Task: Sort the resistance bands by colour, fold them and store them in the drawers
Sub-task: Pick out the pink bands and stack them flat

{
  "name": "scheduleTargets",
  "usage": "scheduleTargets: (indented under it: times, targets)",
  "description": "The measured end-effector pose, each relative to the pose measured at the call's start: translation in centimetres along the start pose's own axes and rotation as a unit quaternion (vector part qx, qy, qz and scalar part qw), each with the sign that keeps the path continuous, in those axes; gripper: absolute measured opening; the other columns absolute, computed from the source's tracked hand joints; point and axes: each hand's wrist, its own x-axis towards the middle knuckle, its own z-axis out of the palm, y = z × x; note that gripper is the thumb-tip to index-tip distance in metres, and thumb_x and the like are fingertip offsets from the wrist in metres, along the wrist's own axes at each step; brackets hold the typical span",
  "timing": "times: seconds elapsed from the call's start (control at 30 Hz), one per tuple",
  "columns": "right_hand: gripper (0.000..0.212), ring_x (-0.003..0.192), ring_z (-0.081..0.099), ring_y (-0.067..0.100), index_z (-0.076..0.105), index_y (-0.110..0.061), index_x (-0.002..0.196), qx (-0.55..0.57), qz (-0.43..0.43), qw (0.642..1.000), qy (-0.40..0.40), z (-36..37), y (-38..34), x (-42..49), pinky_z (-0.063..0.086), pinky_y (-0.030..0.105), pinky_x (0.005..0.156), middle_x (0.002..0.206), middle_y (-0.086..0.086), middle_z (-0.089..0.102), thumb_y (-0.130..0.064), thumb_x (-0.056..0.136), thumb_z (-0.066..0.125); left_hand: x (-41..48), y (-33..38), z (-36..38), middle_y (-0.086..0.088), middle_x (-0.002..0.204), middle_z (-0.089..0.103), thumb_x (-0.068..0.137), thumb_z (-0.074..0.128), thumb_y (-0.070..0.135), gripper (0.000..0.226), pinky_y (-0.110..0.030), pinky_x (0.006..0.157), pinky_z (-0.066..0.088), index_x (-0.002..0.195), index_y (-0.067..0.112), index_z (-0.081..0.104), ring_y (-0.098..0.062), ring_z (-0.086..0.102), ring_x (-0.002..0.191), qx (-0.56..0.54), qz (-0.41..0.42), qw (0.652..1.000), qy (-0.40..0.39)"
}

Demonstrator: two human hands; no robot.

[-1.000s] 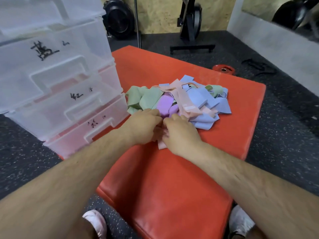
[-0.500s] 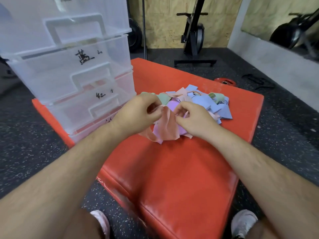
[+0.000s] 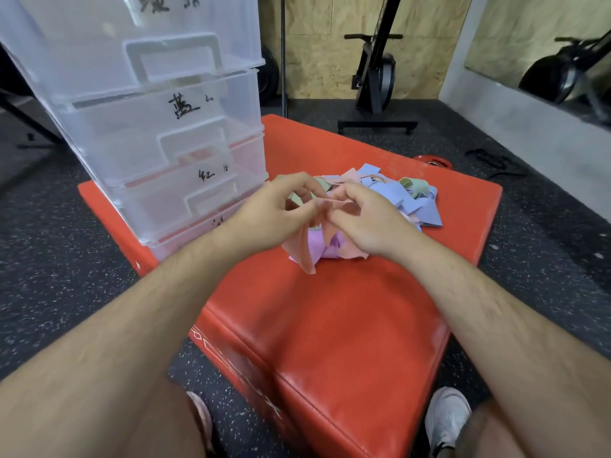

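Drawers [image 3: 158,127] of clear plastic stand stacked at the left on the red mat [image 3: 330,325], all closed, each front marked with a handwritten label. Just right of them, the left hand [image 3: 267,219] pinches the top edge of a pink band [image 3: 302,252] between thumb and fingertips. The band hangs down from that pinch, its loose end drooping over a purple band [image 3: 318,243] on the mat. The right hand [image 3: 370,223] pinches the same edge close beside the left, so the band lies between and below both grips rather than wrapped around either. To fold it well, I judge the hands should draw apart along the edge until the band hangs flat and clear of the purple one, then bring the ends together evenly. Farther right, the pile [image 3: 426,209] of blue, green and pink bands lies unsorted just beyond the right hand.
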Motion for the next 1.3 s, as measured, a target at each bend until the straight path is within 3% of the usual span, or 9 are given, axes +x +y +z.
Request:
scheduleTargets:
  times: [0.2,0.33,0.47,0.57,0.77,0.87,0.97,1.07,1.3]
  targets:
    - [0.007,0.081,0.056,0.004,0.066,-0.023,0.094,-0.046,-0.011,0.998,-0.033,-1.5,-0.2,-0.1,0.045,0.019,0.071,0.097,-0.001,0.068,-0.030,0.093,0.065,-0.3,-0.2,0.2,0.005,0.083,0.065,0.088,0.068,0.034,0.019,-0.027,0.062,0.038,0.096,0.024,0.055,-0.011,0.055,0.070,-0.083,-0.109,0.985,-0.105]
    - [0.010,0.081,0.058,0.006,0.068,-0.033,0.090,-0.059,-0.013,0.995,-0.078,-2.2,-0.1,-0.9,0.046,0.021,0.068,0.095,-0.006,0.064,-0.024,0.088,0.064,-0.9,0.0,0.4,-0.011,0.093,0.074,0.093,0.063,0.019,0.026,-0.031,0.074,0.055,0.114,0.009,0.051,-0.025,0.071,0.084,-0.094,-0.189,0.957,-0.198]
    - [0.021,0.064,0.054,0.003,0.070,-0.026,0.094,-0.056,-0.002,0.992,-0.109,-3.1,0.0,-1.7,0.046,0.017,0.054,0.083,-0.006,0.063,-0.009,0.088,0.060,-1.3,-0.4,0.1,-0.001,0.090,0.072,0.075,0.079,0.049,0.051,-0.037,0.084,0.047,0.107,0.015,0.060,-0.018,0.067,0.083,-0.030,-0.205,0.948,-0.243]
    - [0.021,0.064,0.055,0.009,0.073,-0.027,0.093,-0.082,0.025,0.987,-0.134,-4.0,0.2,-2.2,0.046,0.019,0.053,0.077,-0.004,0.063,-0.009,0.085,0.066,-1.5,-0.8,-0.4,-0.006,0.088,0.068,0.077,0.082,0.030,0.047,-0.036,0.083,0.049,0.110,0.005,0.060,-0.024,0.070,0.076,-0.070,-0.208,0.941,-0.257]
    - [0.041,0.111,0.056,0.007,0.067,-0.043,0.104,-0.151,0.121,0.950,-0.244,-3.8,0.9,-2.7,0.046,0.033,0.096,0.117,-0.012,0.058,-0.044,0.066,0.081,-1.6,-1.7,0.3,-0.003,0.092,0.065,0.084,0.076,0.015,0.028,-0.025,0.064,0.052,0.110,0.011,0.066,-0.011,0.061,0.079,-0.102,-0.178,0.952,-0.229]
    - [0.058,0.126,0.048,-0.002,0.056,-0.035,0.126,-0.069,0.074,0.974,-0.204,-1.6,0.9,-2.1,0.042,0.026,0.106,0.133,-0.017,0.056,-0.049,0.075,0.080,-1.7,-1.4,1.0,-0.010,0.097,0.067,0.083,0.072,0.024,0.026,-0.034,0.080,0.048,0.108,0.021,0.070,-0.018,0.061,0.086,-0.051,-0.141,0.956,-0.251]
    - [0.038,0.096,0.063,-0.003,0.057,-0.016,0.122,0.007,0.062,0.972,-0.227,0.1,0.8,-1.8,0.046,0.008,0.080,0.108,-0.010,0.069,-0.023,0.089,0.074,-1.9,-1.3,1.0,-0.014,0.103,0.070,0.074,0.064,0.023,0.032,-0.050,0.084,0.050,0.106,0.020,0.069,-0.037,0.066,0.092,-0.042,-0.138,0.955,-0.259]
    - [0.025,0.071,0.054,0.006,0.059,-0.018,0.101,-0.027,0.058,0.964,-0.258,0.3,0.9,-1.7,0.043,0.019,0.066,0.077,-0.007,0.056,-0.027,0.086,0.077,-2.2,-1.9,0.2,-0.021,0.105,0.068,0.080,0.072,0.019,0.027,-0.055,0.081,0.049,0.106,0.017,0.064,-0.042,0.064,0.090,-0.072,-0.160,0.955,-0.238]
    - [0.017,0.071,0.056,0.005,0.065,-0.022,0.094,-0.149,0.020,0.970,-0.193,-0.7,1.2,-2.3,0.050,0.028,0.068,0.083,-0.007,0.065,-0.034,0.086,0.074,-3.6,-3.0,-1.5,0.004,0.071,0.067,0.077,0.084,0.029,0.024,-0.031,0.066,0.047,0.086,0.017,0.065,-0.013,0.061,0.068,0.050,-0.183,0.953,-0.238]
